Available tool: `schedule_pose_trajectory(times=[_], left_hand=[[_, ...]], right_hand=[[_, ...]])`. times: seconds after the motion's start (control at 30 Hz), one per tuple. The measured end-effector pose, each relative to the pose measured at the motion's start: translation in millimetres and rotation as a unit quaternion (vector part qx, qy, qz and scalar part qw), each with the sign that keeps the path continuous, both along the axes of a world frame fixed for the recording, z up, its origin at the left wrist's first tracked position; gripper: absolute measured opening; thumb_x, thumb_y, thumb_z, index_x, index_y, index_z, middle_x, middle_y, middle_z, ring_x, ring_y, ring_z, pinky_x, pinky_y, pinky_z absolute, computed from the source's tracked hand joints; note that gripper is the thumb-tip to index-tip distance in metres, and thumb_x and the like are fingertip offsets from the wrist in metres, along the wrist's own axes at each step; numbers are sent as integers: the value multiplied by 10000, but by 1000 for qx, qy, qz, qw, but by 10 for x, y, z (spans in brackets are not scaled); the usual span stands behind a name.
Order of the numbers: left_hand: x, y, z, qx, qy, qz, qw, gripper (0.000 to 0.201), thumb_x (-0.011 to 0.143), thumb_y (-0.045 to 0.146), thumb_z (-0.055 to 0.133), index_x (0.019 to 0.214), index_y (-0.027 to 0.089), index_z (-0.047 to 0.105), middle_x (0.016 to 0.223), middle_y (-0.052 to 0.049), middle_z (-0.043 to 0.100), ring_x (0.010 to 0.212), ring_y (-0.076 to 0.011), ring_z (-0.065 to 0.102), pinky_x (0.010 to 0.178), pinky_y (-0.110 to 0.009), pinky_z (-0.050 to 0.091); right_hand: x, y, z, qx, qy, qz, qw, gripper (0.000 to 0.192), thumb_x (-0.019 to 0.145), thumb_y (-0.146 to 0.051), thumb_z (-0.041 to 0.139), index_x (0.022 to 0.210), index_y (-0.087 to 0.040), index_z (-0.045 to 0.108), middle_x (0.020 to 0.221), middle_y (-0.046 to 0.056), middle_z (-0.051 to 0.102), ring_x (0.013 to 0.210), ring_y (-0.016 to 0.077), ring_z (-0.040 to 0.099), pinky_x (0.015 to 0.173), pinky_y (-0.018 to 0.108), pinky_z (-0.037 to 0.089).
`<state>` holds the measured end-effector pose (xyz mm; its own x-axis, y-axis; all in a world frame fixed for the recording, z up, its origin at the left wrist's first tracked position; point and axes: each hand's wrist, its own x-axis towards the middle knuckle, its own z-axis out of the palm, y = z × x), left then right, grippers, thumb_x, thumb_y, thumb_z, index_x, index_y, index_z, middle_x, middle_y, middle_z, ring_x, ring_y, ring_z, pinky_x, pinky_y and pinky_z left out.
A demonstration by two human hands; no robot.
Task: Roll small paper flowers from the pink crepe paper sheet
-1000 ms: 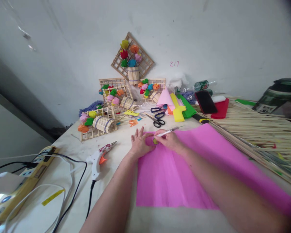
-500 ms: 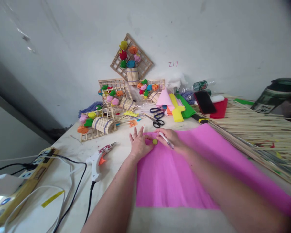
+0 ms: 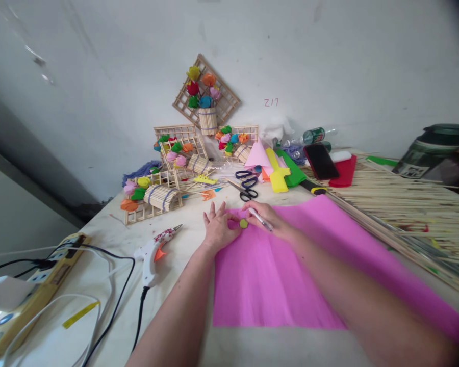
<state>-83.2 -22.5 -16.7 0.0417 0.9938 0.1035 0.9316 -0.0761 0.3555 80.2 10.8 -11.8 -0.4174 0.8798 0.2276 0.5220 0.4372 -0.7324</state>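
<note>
Left hand (image 3: pixel 220 229) is resting over the upper left corner of a pink sheet (image 3: pixel 260 285), while the right hand (image 3: pixel 265 216) is working from the other side of a small disc (image 3: pixel 244 224). Broad and bright, the sheet is lying flat on the pale table (image 3: pixel 168 311), showing faint lengthwise creases and lighter streaks, and it is stretching away to the right beneath the right forearm. Round and yellow-green, the disc is sitting on the sheet close to its far edge, between the two hands.

Spread wide, the left hand is pointing several fingers up and away, with its thumb and forefinger curving in just beside the disc; whether they are touching it, I cannot tell. Bent fingers of the right hand are pinching a slim white pen (image 3: pixel 260 219), which is slanting from upper left down to lower right, across the front of that hand.

Beyond the sheet, dark-handled scissors (image 3: pixel 247 186) are lying on the table. Off to the left, apart from the left hand, a white glue gun (image 3: pixel 150 262) is lying with its metal nozzle pointing away.
</note>
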Motion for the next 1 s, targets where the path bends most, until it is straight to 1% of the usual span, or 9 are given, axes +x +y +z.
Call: schedule_pose_trajectory(times=[0.13, 0.3, 0.43, 0.5, 0.6, 0.67, 0.77, 0.93, 1.0], left_hand=[[-3, -2, 10, -7, -3, 1, 1000, 276, 614, 395, 625, 881, 323, 630, 1409, 19, 267, 1315, -304, 24, 1004, -575, 24], [-7, -1, 6, -2, -3, -4, 1000, 281, 614, 379, 634, 889, 320, 629, 1407, 21, 271, 1314, -312, 30, 1000, -586, 31], [-18, -1, 1, 2, 3, -14, 1000, 301, 613, 369, 642, 910, 326, 622, 1399, 15, 288, 1311, -323, 43, 995, -598, 44], [-19, -7, 1, -3, 9, -23, 1000, 325, 607, 400, 644, 923, 327, 615, 1397, 13, 294, 1310, -325, 44, 992, -602, 38], [-11, -23, -4, 8, 17, -34, 999, 383, 589, 476, 642, 933, 312, 603, 1401, -2, 285, 1311, -327, 31, 990, -604, 14], [-8, -29, -12, 21, 22, -38, 999, 416, 575, 506, 643, 936, 304, 593, 1405, -13, 278, 1312, -321, 18, 987, -605, 0], [-21, -24, -27, 20, 20, -40, 999, 452, 566, 540, 635, 948, 306, 578, 1402, -23, 284, 1313, -317, 15, 979, -613, -10], [-51, -14, -8, -30, 8, -49, 998, 485, 576, 519, 633, 1004, 309, 549, 1396, -26, 293, 1311, -324, 48, 974, -624, 17], [-34, -30, 22, -25, 10, -56, 998, 478, 578, 473, 647, 1016, 312, 541, 1402, -22, 281, 1311, -321, 50, 973, -628, 24]], right_hand=[[25, 35, 1, 5, -6, -7, 1000, 247, 667, -181, 525, 909, -185, 573, 675, -15, 583, 563, 101, 513, 508, 193, 345], [-51, 22, -64, -28, 6, -30, 999, 266, 636, -151, 554, 897, -194, 582, 707, 3, 607, 561, 107, 538, 489, 192, 351], [-109, -9, -99, -58, 34, -46, 997, 197, 687, -179, 487, 853, -197, 591, 584, -16, 567, 473, 95, 505, 444, 195, 325], [-92, -7, -78, -50, 27, -41, 998, 197, 686, -184, 475, 849, -200, 585, 546, -32, 539, 467, 94, 490, 448, 197, 319], [-1, 41, 0, -16, 27, -40, 999, 217, 641, -185, 513, 851, -191, 570, 625, -28, 561, 539, 102, 506, 486, 199, 335], [87, 94, 62, -8, 57, -34, 998, 218, 644, -200, 512, 857, -182, 555, 668, -21, 577, 595, 113, 526, 534, 205, 364], [223, 171, 135, -28, 85, 14, 996, 215, 649, -214, 514, 860, -176, 527, 646, -28, 570, 594, 115, 522, 554, 215, 378], [354, 231, 160, -31, 46, 39, 998, 212, 643, -190, 503, 851, -169, 537, 639, -30, 565, 583, 111, 515, 549, 215, 372], [347, 214, 163, -32, 25, 40, 998, 220, 635, -180, 501, 849, -173, 551, 629, -29, 570, 570, 112, 517, 530, 211, 366]])
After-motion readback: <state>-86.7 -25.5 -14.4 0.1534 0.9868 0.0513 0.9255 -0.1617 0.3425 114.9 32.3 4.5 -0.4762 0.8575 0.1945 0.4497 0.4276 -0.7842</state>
